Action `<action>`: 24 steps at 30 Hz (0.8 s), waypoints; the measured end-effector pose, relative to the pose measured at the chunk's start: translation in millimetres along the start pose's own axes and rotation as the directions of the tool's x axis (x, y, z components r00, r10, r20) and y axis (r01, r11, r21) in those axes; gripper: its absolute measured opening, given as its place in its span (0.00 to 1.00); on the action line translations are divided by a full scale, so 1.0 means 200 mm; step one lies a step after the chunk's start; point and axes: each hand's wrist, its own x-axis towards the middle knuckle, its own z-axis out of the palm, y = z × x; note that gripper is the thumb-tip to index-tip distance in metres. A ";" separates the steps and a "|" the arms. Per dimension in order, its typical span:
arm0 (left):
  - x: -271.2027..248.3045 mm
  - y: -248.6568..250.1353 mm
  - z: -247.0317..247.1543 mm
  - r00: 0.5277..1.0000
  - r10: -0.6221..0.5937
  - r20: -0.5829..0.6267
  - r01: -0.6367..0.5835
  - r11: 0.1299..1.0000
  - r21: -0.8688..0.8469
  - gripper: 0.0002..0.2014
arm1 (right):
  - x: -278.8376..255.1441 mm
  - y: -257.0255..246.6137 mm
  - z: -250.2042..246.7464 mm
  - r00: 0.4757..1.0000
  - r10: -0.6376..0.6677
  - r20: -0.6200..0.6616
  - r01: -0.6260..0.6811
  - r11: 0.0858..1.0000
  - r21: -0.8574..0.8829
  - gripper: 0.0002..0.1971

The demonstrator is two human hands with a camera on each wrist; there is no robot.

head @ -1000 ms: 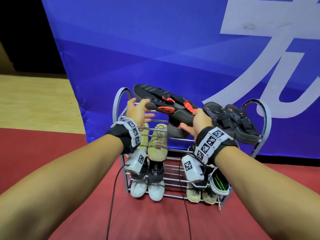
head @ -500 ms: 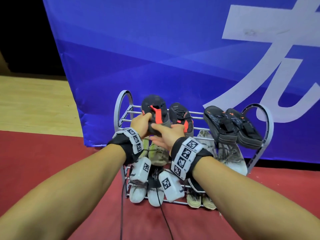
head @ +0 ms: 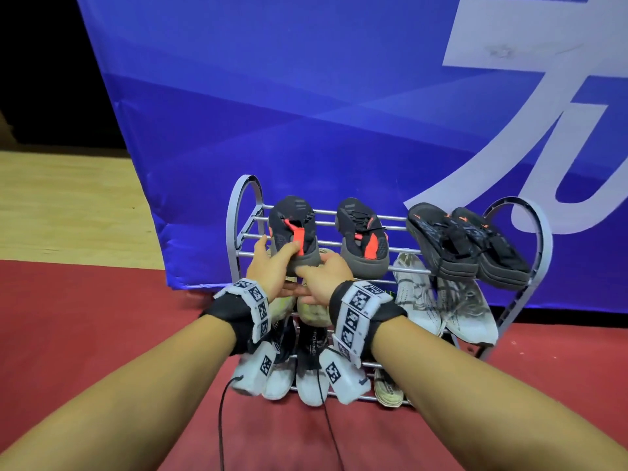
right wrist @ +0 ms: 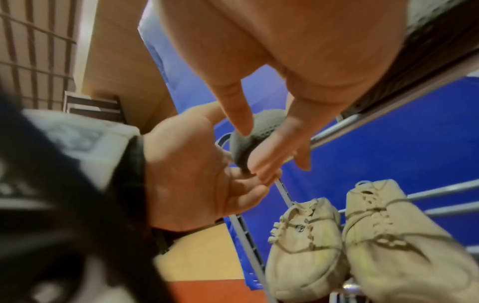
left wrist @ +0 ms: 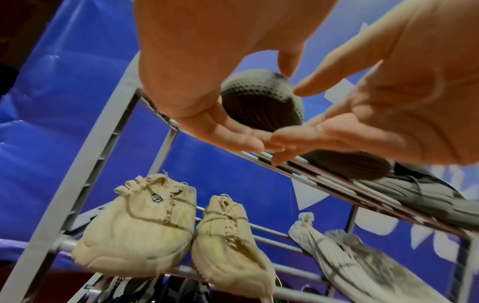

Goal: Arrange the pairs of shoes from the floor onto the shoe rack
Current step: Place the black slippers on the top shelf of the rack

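Note:
A grey metal shoe rack (head: 243, 212) stands against a blue banner. Two black sneakers with red accents rest on its top tier, heels toward me. My left hand (head: 277, 261) pinches the heel of the left sneaker (head: 292, 226), thumb on top and fingers under the grey sole (left wrist: 261, 102). My right hand (head: 321, 277) touches the same heel with straight fingers (right wrist: 274, 151). The right sneaker (head: 363, 239) lies alone on the bars.
Black sandals (head: 465, 243) fill the top tier's right end. Cream sneakers (left wrist: 140, 231) and whitish-grey sneakers (head: 441, 300) sit on the middle tier, black-and-white shoes (head: 309, 379) on the bottom. The floor (head: 102, 317) is red, and cables hang from my wrists.
A second ago both sneakers were held sole-up over the rack. They now rest upright on the top tier, and my right hand has moved from the right sneaker to the left one's heel.

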 end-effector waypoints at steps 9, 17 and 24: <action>-0.01 -0.09 0.13 0.973 0.208 -0.101 -0.216 0.974 -0.066 0.36 | -0.09 0.05 -0.28 0.964 -0.128 -0.233 0.063 0.961 -0.269 0.55; 0.04 -0.10 0.00 0.945 0.209 -0.251 -0.201 0.978 0.058 0.31 | 0.00 0.03 -0.33 0.965 0.075 -0.252 -0.049 0.993 0.107 0.63; 0.02 -0.09 0.01 0.940 0.246 -0.236 -0.216 0.965 0.146 0.40 | 0.05 0.13 -0.38 0.954 -0.027 -0.298 0.033 0.999 0.013 0.47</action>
